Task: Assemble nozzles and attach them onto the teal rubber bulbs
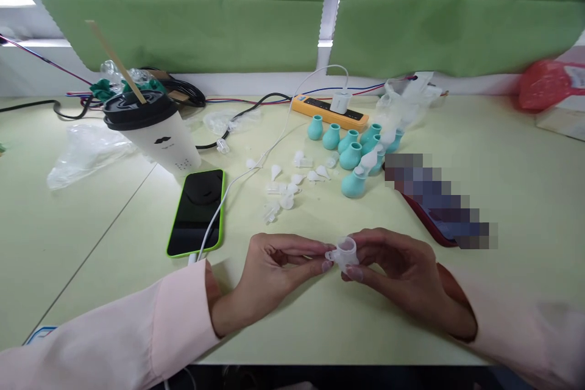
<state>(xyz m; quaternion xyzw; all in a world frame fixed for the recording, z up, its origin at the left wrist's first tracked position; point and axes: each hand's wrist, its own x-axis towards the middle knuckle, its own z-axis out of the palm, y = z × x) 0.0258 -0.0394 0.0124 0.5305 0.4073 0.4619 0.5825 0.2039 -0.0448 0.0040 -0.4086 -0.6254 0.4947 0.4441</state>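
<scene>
Near the table's front edge, my right hand point(393, 265) grips a small translucent plastic cup-shaped piece point(346, 253) between thumb and fingers, its round opening facing up. From the other side, the closed fingertips of my left hand point(283, 268) pinch the small side tab of that piece. Beyond my hands lie several small white and clear plastic parts point(287, 200), some cone-shaped. Several teal bulbs point(353, 184) with open necks stand to the right of these parts. White translucent pieces point(368, 161) lie over some of the bulbs.
A phone with a green edge point(196, 213) lies at the left, a white cable point(242, 175) crossing it. Behind it a paper cup point(169, 143) with a straw leans. An orange power strip point(329, 112) is at the back, a red-edged phone point(427, 219) at the right.
</scene>
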